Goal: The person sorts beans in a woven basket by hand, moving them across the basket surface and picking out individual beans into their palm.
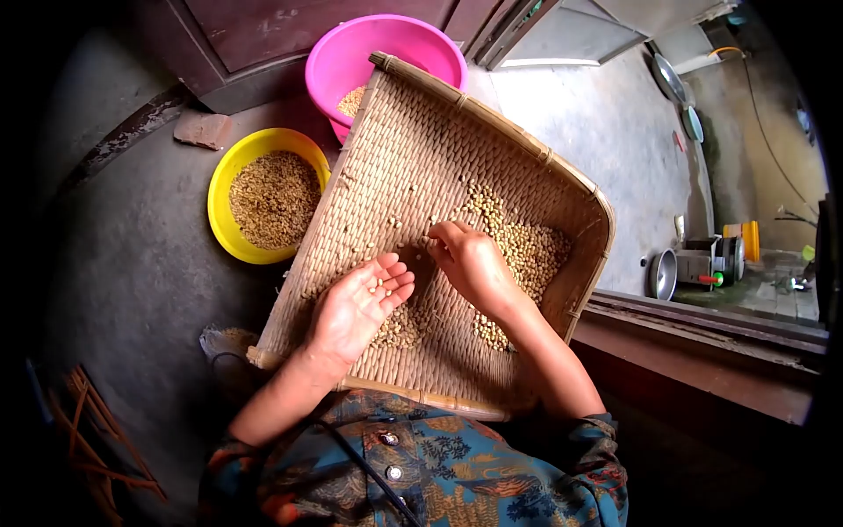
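Lying in left hand [351, 307]: beans [379, 283]

Yellow bowl [221, 195], pink basin [325, 66], blue patterned shirt [457, 479]

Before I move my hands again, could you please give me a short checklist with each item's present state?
1. Left hand palm up, a few beans in it: ok.
2. Right hand over the tray: ok.
3. Bean pinched in the right fingertips: cannot tell.
4. Tray free of stray beans between the main pile and the left hand: not ok, several lie scattered.
5. Yellow bowl upright: ok.
6. Pink tub fully uncovered: not ok, the tray overlaps it in this view.
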The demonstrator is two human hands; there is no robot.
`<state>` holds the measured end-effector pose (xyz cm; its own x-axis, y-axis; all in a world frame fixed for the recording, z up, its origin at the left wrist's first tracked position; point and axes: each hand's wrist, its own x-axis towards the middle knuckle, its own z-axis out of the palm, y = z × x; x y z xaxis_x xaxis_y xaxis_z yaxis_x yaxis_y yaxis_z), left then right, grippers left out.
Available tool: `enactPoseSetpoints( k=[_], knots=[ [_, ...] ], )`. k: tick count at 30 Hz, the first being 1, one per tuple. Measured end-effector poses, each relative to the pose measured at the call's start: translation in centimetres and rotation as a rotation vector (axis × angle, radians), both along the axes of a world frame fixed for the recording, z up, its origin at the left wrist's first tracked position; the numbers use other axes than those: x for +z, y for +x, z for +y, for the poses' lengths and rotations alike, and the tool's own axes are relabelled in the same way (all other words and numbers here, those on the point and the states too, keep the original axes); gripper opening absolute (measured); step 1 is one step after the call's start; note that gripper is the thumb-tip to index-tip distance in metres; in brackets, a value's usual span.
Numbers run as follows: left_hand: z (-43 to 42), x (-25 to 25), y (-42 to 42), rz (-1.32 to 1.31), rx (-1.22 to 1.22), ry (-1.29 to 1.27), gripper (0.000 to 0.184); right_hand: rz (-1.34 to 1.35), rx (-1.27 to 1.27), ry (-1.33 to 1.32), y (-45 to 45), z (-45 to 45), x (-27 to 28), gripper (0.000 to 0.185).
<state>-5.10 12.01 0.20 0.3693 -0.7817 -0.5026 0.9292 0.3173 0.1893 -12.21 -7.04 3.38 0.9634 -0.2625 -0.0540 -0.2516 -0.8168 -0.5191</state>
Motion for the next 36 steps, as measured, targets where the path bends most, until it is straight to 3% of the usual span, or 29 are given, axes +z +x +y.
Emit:
enactPoseSetpoints(
  k=[5,12,13,14,19,22,26,29,34,36],
  knots=[
    [0.6,-0.6,0.2,-0.024,0.054,0.039,0.029,0.110,0.141,-0.292,1.3,0.9,-1.2,0.012],
    [0.2,0.0,0.9,-0.097,0.139,0.006,0.033,0.048,0.093,0.548,2.9,0.8,2.5,0.016],
    [0.2,0.0,1.1,-0.057,0.142,-0.017,0.033,0.006,0.121,0.403,3.5,0.9,2.3,0.015],
    [0.3,0.1,1.2,-0.052,0.151,0.007,0.032,-0.062,0.150,0.026,4.6,1.3,0.0,0.012],
    [0.7,-0.3,1.7,-0.061,0.204,0.071,0.031,0.071,0.253,-0.345,6.7,2.2,-1.3,0.010],
    [0.9,-0.4,1.8,-0.078,0.202,0.091,0.032,0.049,0.199,-0.134,6.7,1.0,-1.1,0.011],
    [0.8,-0.9,1.9,-0.077,0.206,-0.014,0.034,0.054,0.149,0.535,5.3,1.2,3.4,0.011],
    [0.8,-0.3,1.9,-0.047,0.206,-0.017,0.033,-0.010,0.140,0.267,3.7,0.3,1.9,0.009],
    [1.1,-1.0,1.8,-0.053,0.197,-0.005,0.031,0.169,0.261,-0.345,2.0,2.9,-0.5,0.008],
    [1.2,-1.1,1.8,-0.056,0.192,0.022,0.031,0.128,0.245,-0.344,2.1,2.9,-0.8,0.007]
  ],
)
